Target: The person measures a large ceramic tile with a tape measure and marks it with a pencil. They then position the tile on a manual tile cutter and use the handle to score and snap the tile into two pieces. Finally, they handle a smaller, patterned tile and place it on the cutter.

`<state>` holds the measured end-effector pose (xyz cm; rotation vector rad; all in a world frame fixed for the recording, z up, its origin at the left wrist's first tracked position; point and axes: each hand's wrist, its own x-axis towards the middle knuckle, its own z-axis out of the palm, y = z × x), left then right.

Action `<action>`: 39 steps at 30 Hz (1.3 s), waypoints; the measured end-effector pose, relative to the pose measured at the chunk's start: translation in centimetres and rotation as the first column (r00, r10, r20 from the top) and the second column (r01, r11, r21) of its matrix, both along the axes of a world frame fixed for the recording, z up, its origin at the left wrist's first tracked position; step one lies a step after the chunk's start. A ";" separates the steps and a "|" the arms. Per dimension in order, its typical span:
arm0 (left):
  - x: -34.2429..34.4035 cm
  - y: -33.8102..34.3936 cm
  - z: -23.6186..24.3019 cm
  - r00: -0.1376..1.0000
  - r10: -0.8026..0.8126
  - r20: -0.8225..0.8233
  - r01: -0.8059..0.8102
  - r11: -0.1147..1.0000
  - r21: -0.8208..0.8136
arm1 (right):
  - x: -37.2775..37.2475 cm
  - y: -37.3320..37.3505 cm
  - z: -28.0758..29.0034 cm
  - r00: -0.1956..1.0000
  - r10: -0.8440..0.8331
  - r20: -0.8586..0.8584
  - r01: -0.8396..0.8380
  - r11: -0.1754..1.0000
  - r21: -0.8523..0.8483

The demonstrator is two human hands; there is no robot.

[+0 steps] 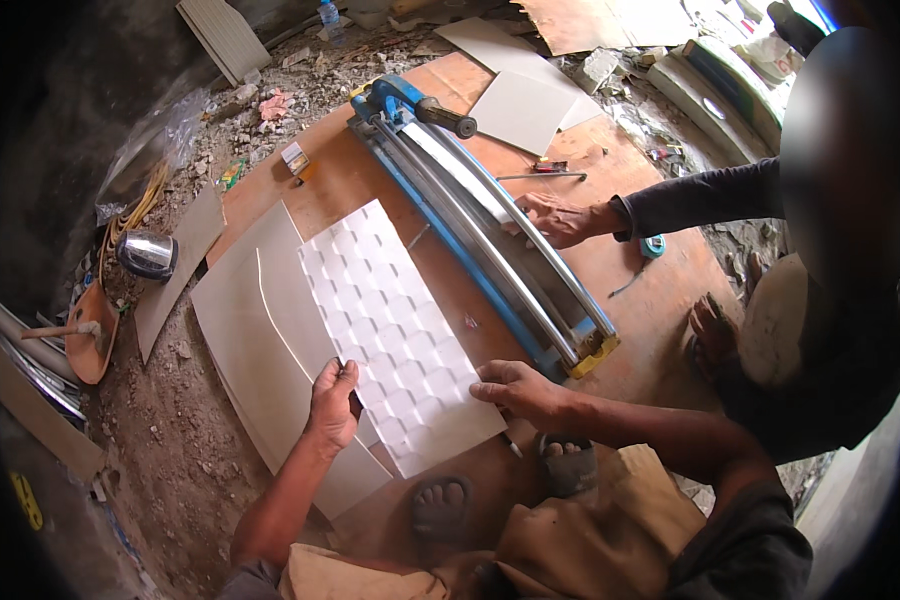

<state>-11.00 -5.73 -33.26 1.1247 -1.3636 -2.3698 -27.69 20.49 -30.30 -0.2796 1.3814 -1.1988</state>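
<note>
A white tile with a raised scale pattern is held between my two hands, tilted above the board. My left hand grips its left edge, thumb on top. On the opposite edge, my right hand pinches the tile near its lower right corner. Just beyond lies a blue manual tile cutter with metal rails and a dark-handled lever. A co-worker's hand reaches onto the cutter from the right. Under and left of the tile rest large plain beige tiles, one with a curved pale line.
An orange-brown wooden board carries the cutter, a small box and a tape measure. More tiles lie at its far end. Rubble surrounds it; at left are an orange pan with a wooden handle and a metal-and-black object.
</note>
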 end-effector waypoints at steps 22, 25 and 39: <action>-2.9 4.9 0.3 0.861 -0.480 0.171 0.492 0.870 -0.034 | 0.7 11.8 1.4 0.743 -0.277 -0.609 0.422 0.901 0.105; -1.8 2.4 -1.2 0.883 -0.382 0.272 0.426 0.896 -0.125 | 1.5 14.1 0.3 0.723 -0.429 -0.542 0.535 0.844 0.046; 1.2 -4.6 -3.3 0.936 -0.126 0.329 0.195 0.963 -0.184 | -1.3 17.5 0.8 0.640 -0.551 -0.536 0.672 0.739 0.044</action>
